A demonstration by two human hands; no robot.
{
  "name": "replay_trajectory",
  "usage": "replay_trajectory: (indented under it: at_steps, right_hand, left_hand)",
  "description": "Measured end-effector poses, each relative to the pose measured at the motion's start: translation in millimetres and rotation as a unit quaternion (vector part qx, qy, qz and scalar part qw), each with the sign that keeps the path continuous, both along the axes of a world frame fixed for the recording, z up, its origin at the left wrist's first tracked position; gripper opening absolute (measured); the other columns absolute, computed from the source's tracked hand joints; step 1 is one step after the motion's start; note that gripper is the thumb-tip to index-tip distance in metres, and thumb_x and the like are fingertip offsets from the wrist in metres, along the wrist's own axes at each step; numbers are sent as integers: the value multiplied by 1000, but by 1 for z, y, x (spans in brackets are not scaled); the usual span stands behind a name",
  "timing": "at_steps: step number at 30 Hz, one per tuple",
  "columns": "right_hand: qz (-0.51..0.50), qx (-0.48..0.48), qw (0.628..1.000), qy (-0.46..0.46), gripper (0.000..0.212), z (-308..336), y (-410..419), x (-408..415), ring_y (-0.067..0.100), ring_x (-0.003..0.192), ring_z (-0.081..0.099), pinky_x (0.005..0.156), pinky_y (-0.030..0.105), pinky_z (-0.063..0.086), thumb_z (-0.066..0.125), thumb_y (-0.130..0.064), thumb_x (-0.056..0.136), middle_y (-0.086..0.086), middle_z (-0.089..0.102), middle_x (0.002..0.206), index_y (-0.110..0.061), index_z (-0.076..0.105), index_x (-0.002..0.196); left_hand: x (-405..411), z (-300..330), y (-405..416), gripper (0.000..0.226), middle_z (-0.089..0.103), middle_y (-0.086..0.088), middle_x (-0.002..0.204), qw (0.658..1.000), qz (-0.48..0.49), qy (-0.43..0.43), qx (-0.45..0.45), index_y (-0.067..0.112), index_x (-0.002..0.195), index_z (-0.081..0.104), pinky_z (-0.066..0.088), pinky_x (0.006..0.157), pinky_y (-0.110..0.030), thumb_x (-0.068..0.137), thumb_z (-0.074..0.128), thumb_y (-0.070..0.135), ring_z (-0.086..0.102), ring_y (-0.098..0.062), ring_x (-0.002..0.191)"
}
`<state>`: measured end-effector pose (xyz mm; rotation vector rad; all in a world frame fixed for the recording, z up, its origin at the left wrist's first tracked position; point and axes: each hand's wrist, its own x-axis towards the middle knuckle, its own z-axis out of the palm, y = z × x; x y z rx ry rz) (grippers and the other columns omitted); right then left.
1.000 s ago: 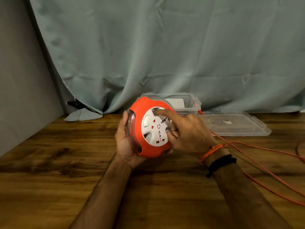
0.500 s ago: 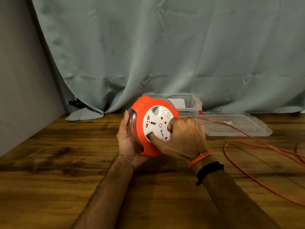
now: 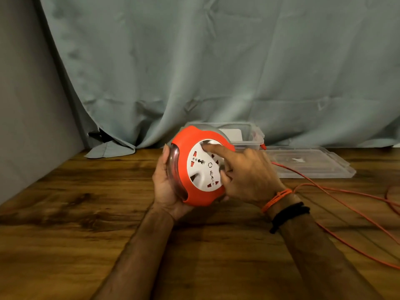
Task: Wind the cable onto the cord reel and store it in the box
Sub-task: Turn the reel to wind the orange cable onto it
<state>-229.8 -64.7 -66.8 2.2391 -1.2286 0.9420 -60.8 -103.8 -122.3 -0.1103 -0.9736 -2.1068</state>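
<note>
- Cradling the orange cord reel [image 3: 200, 167] from its clear outer side, the left hand [image 3: 167, 187] has its palm cupped against the transparent rim, thumb up along the edge, and grasps the reel a little above the wooden table [image 3: 86, 224].
- The right hand [image 3: 249, 176] lies over the reel's white socket face [image 3: 203, 167]; its index finger is stretched out and pressed into the upper part of that face, while the other fingers curl against the lower right edge of the disc. It is pressing and partly gripping the face rather than hanging free.
- The reel is tilted, with its socket face turned toward the camera and slightly to the right.
- On the right wrist sit an orange thread band [image 3: 276, 200] and, just behind it, a black band [image 3: 289, 215].
- An orange cable [image 3: 324, 191] runs from behind the right hand across the table to the right, where it lies in loose loops reaching the picture's edge.
- Behind the reel, near the back of the table, stands a clear plastic box [image 3: 251, 135], open at the top.
- Just to the right of the box lies its clear lid [image 3: 307, 163], flat on the table.
- A grey-green curtain [image 3: 216, 61] hangs behind everything, its hem touching the tabletop at the left.
</note>
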Motion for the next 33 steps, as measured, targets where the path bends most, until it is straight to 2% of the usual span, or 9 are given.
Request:
replay_trajectory:
  at_steps: [5, 8, 14, 18, 23, 25, 27, 30, 33]
  right_hand:
    - [-33, -39, 999, -2, 58, -7, -3, -2, 27, 53, 62, 56, 35, 52, 77, -21, 65, 6, 69, 63, -19, 63, 122]
    - [-99, -6, 995, -26, 63, -10, -3, -2, 29, 60, 64, 60, 34, 46, 77, -38, 56, 4, 67, 62, -28, 63, 117]
    - [-136, -21, 984, -112, 62, -29, -4, 19, 29, 62, 63, 63, 30, 39, 60, -73, 59, 5, 66, 65, -16, 66, 81]
    - [-151, -3, 980, -133, 62, -32, -4, 23, 26, 64, 61, 65, 28, 30, 58, -79, 61, 3, 65, 66, -17, 60, 69]
    - [-119, 45, 987, -94, 64, -17, -3, 13, 21, 72, 62, 64, 27, 39, 50, -86, 61, -4, 65, 70, -25, 63, 76]
    - [-77, 62, 989, -106, 50, -7, -1, 4, 19, 68, 60, 67, 32, 48, 60, -75, 66, -12, 53, 61, -27, 63, 79]
    - [-33, 48, 994, -92, 30, 0, 0, -2, 22, 60, 57, 66, 37, 51, 67, -48, 71, -14, 42, 56, -28, 64, 93]
    - [1, 44, 999, -23, 54, 4, 1, -4, 25, 56, 56, 60, 38, 52, 61, -20, 72, -6, 50, 55, -31, 57, 125]
    - [-2, 17, 1000, 6, 55, -1, 0, -2, 29, 54, 58, 57, 37, 53, 63, -13, 72, 5, 65, 59, -25, 60, 126]
  left_hand:
    - [1, -4, -3, 78, 54, -19, 140, 999, 10, -39, 11, 19, 139, 51, 34, 98, -72, 82, 53, 72, 49, -44, 127]
    - [-1, 0, 0, 72, 62, -18, 132, 996, 87, -31, 7, 18, 132, 60, 48, 89, -63, 81, 54, 68, 58, -41, 119]
    - [-5, 3, 1, 67, 67, -19, 123, 971, 232, -20, 46, 12, 121, 68, 53, 92, -52, 81, 50, 63, 61, -36, 116]
    - [-5, 2, 3, 71, 67, -19, 123, 967, 244, -50, 52, 11, 125, 66, 54, 91, -53, 78, 52, 63, 62, -37, 114]
    - [-3, 5, 3, 72, 64, -21, 127, 980, 194, -31, 35, 11, 125, 65, 53, 90, -53, 83, 48, 66, 60, -39, 117]
    - [-1, 4, 1, 74, 61, -21, 131, 987, 159, -26, 26, 12, 128, 63, 50, 94, -56, 82, 48, 69, 58, -40, 120]
    - [0, 1, 0, 78, 56, -20, 137, 993, 104, -47, 23, 17, 133, 58, 37, 101, -69, 80, 49, 73, 52, -43, 124]
    - [1, -2, 0, 83, 49, -19, 145, 997, 31, -59, 32, 23, 140, 50, 8, 101, -82, 77, 50, 77, 41, -47, 131]
    - [3, -4, -3, 84, 50, -19, 144, 997, 17, -60, 43, 23, 140, 50, 7, 99, -84, 75, 54, 76, 40, -48, 132]
